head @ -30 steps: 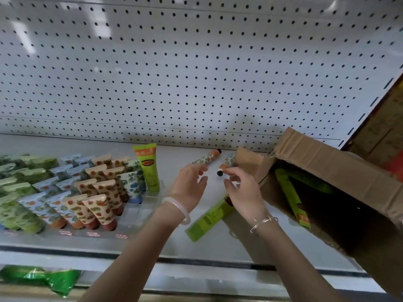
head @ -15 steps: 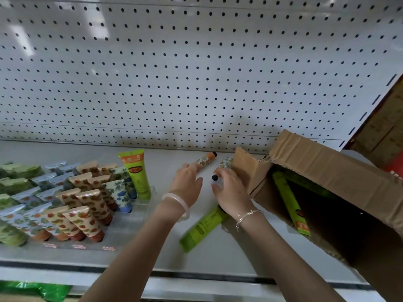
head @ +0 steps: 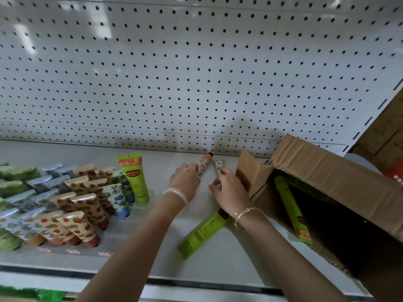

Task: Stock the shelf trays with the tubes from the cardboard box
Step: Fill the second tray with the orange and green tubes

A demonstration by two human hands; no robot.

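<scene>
- The left hand was curled round an orange-patterned tube, fingers closed on its lower part. The tube's orange cap pointed away, towards the pegboard back panel.
- The right hand pinched a pale patterned tube between curled fingertips. Only the far end of this tube showed above the fingers; the rest was hidden in the hand.
- The two held tubes sat just beside each other, low over the white shelf, between the stocked trays on the left and the cardboard box on the right.
- The box lay tipped on its side at the right of the shelf, its flaps open towards the hands. A long green tube showed inside it, with more green behind it in the dark.
- Another green tube lay flat on the shelf — slantwise, near the front, its far end passing under the right wrist.
- In the clear tray on the left, one green tube stood upright at the right end, just beside rows of patterned tubes that stood cap-down and leaned back.
- A white bangle circled the left wrist, and a thin chain bracelet the right.
</scene>
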